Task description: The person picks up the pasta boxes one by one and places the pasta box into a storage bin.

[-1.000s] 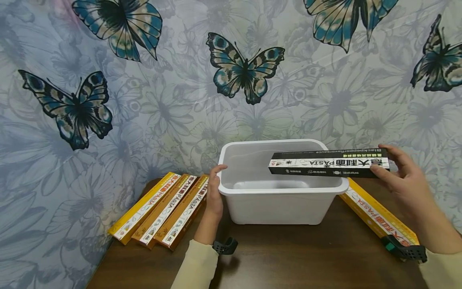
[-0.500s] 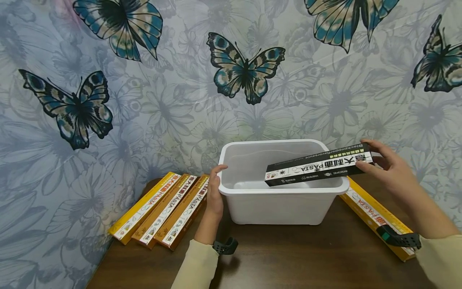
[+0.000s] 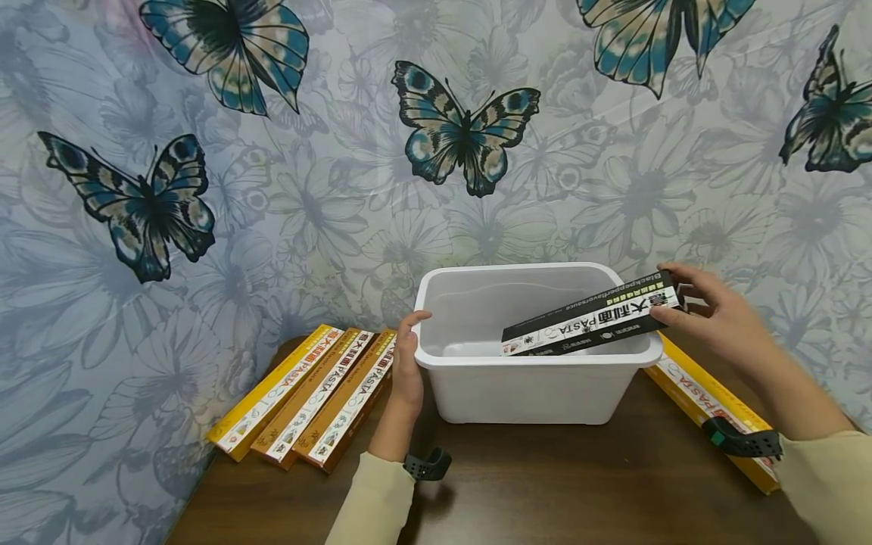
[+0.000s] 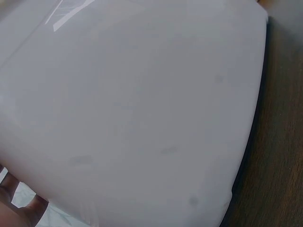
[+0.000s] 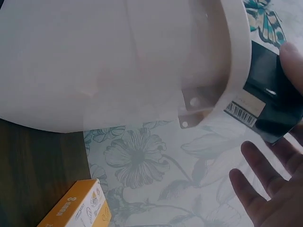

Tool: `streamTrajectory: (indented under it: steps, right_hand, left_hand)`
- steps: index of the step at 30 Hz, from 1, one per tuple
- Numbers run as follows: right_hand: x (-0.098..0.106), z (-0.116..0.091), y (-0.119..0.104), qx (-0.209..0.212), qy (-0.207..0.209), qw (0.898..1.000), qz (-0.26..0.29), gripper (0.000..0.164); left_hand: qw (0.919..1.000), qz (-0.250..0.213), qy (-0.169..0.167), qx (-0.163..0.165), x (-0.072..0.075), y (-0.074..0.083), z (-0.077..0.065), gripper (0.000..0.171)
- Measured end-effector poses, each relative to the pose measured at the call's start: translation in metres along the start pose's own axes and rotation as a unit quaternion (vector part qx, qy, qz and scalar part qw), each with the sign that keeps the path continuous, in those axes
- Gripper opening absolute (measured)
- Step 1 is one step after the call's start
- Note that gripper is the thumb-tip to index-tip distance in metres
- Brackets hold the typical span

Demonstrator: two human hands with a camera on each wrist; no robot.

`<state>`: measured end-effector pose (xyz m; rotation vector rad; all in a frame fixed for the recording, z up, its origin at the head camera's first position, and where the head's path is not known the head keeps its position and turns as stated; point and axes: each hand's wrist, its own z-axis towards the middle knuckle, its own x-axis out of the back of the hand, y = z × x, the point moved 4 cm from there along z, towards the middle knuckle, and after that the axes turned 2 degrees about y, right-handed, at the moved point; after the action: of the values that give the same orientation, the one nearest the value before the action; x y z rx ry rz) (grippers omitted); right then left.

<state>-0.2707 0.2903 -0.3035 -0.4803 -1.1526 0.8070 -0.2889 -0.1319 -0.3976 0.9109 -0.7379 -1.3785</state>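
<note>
A white plastic bin (image 3: 524, 390) stands on the table. My left hand (image 3: 407, 363) grips its left rim, with the fingertips hooked over the edge. In the left wrist view the bin's side wall (image 4: 142, 109) fills most of the picture, and some fingers (image 4: 35, 208) show at lower left. My right hand (image 3: 711, 314) pinches the right end of a black pasta box (image 3: 593, 316) between thumb and fingers. The box slants over the right rim, its left end lower, inside the bin and partly hidden behind the front rim. The right wrist view shows the box's barcoded end.
Left of the bin, one yellow pasta box (image 3: 275, 393) and two brown pasta boxes (image 3: 313, 397) lie side by side on the brown table (image 3: 531, 484). Another yellow pasta box (image 3: 708, 405) lies to the right, under the right wrist. A butterfly-patterned cloth (image 3: 306, 189) hangs behind.
My right hand has moved left with the black pasta box, which has gone from nearly level to slanting, its left end dipping into the bin. The left hand and bin have stayed put.
</note>
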Motion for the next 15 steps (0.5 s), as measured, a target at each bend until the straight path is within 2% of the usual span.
streamTrajectory:
  steps: [4,9,15]
  right_hand:
    - [-0.001,0.0,-0.002,0.01,0.0,1.0,-0.001,0.066]
    - [-0.004,0.003,-0.005,-0.024,-0.04,0.999,-0.019,0.072]
    - [-0.011,0.008,-0.006,-0.057,-0.078,0.995,-0.01,0.08]
  left_hand:
    - [1.0,0.003,-0.003,0.0,-0.002,0.0,0.0,0.054]
    - [1.0,0.003,0.004,-0.002,-0.001,0.002,0.0,0.053]
    - [1.0,-0.002,0.004,-0.003,-0.001,0.003,-0.001,0.054]
